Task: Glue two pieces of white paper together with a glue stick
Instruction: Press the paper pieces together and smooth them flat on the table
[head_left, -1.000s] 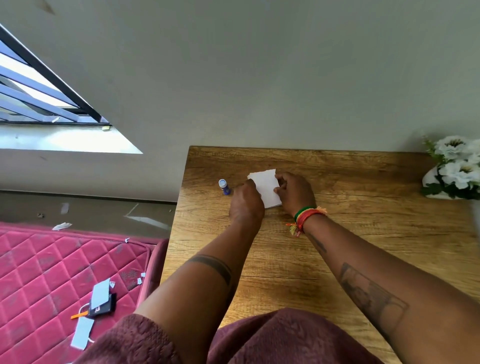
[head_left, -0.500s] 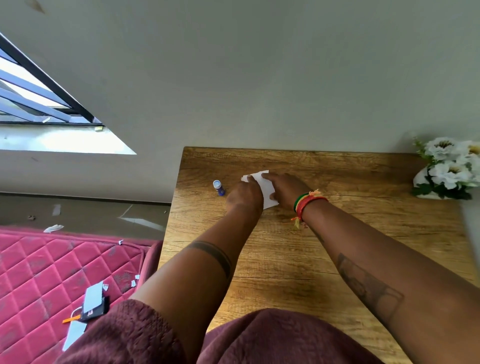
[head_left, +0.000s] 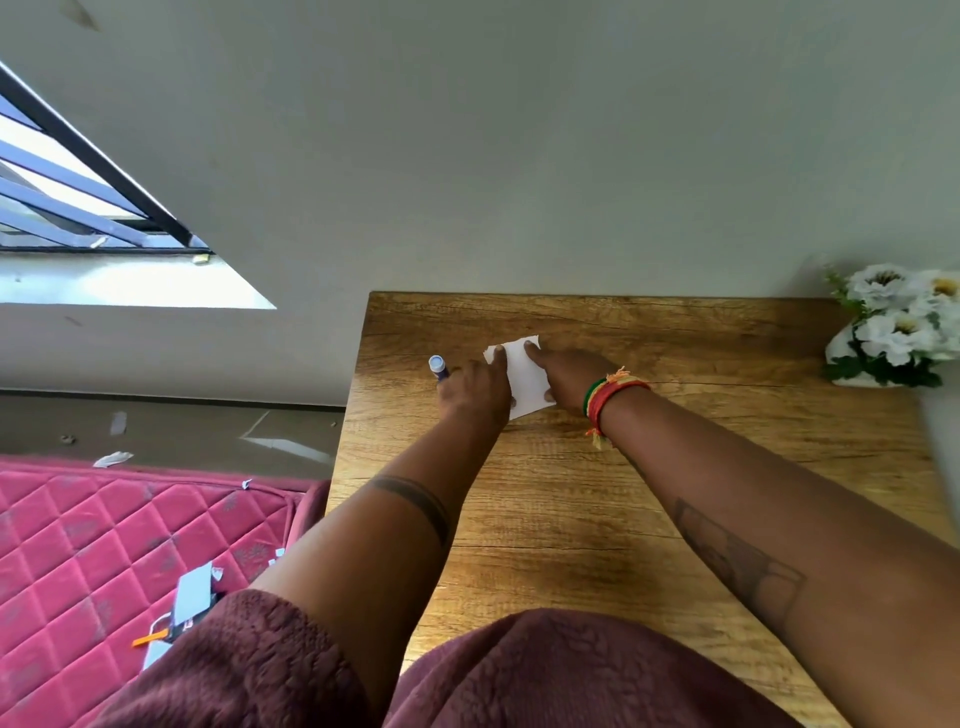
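The white paper (head_left: 525, 376) lies flat just right of the glue stick (head_left: 438, 367), pinned by outstretched fingers of the left hand (head_left: 475, 392) and right hand (head_left: 563, 375); thin and limp, it looks best pressed at its corners.

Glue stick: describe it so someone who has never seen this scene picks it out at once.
Start at the wooden table against the grey wall and find the white paper near its far left corner, with a hand at each side. Just left of the left hand a small tube pokes out: the glue stick. It alone is dark blue with a pale round end.
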